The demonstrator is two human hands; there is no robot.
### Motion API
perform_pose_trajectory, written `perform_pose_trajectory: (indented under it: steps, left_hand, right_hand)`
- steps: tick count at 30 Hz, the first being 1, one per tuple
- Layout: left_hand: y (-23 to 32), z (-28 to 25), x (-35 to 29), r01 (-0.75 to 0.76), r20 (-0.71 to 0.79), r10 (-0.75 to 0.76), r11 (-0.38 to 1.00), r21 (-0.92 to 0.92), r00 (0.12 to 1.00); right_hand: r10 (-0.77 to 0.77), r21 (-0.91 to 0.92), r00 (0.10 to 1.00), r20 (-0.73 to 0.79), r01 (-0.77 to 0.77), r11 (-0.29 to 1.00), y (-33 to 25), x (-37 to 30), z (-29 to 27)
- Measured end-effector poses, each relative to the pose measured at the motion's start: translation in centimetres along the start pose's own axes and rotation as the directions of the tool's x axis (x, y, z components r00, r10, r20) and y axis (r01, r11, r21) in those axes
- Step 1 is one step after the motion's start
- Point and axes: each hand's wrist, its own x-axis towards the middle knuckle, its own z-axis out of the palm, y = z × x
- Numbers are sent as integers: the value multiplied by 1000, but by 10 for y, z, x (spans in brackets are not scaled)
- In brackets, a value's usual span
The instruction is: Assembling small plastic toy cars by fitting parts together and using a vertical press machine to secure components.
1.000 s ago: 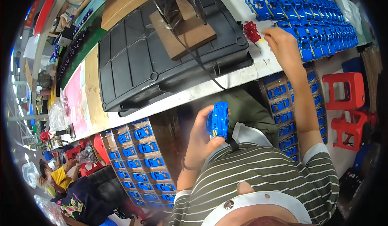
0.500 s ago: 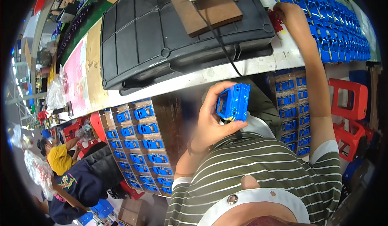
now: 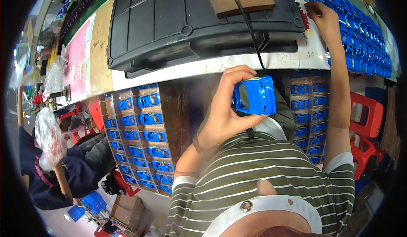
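My left hand (image 3: pixel 225 116) is wrapped round a blue plastic toy car body (image 3: pixel 259 95), held in front of my lap with its openings partly turned toward my palm. Far to the right, my right hand (image 3: pixel 324 17) rests at the worktop with its fingers bent together beside a small pile of red parts (image 3: pixel 305 20). What those fingertips hold, if anything, is too small to make out. Close to that hand, rows of blue car bodies (image 3: pixel 362 38) stand packed on the bench.
An upturned black crate (image 3: pixel 152 33) fills the middle of the white bench (image 3: pixel 203 67), with a brown board (image 3: pixel 250 0) and a dark cable (image 3: pixel 253 38) on it. Below are stacked trays of car bodies (image 3: pixel 150 119). Red stools (image 3: pixel 368 114) stand right; a person with a plastic bag (image 3: pixel 50 139) is left.
The car body in my left hand has turned and moved slightly up and right. My right hand stays by the red parts, its fingers shifted. The view has swung a little; a person in yellow left sight.
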Motion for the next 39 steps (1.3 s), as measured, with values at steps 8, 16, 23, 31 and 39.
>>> perform_pose_trajectory:
  steps: [8, 16, 23, 31, 39]
  left_hand:
    - [17, -11, 0, 55, -28, -49, 965, 257, 998]
    - [23, -17, -11, 432, 156, -413, 894, -119, 897]
    - [26, -4, -16, 615, 292, -606, 432, -659, 740]
    - [21, 11, -33, 593, 97, -812, 333, -733, 575]
    - [19, 22, -48, 400, 133, -876, 73, -914, 464]
  right_hand:
    - [97, 407, 995, -10, -85, 910, 11, -6, -15]
    - [168, 504, 974, -153, -69, 861, -56, -65, -50]
    - [-91, 900, 914, 394, -365, 238, -125, -170, -13]
    - [-149, 887, 875, 460, -449, 104, -140, -212, 4]
    - [-66, 837, 836, 544, -536, 107, -146, -217, 1]
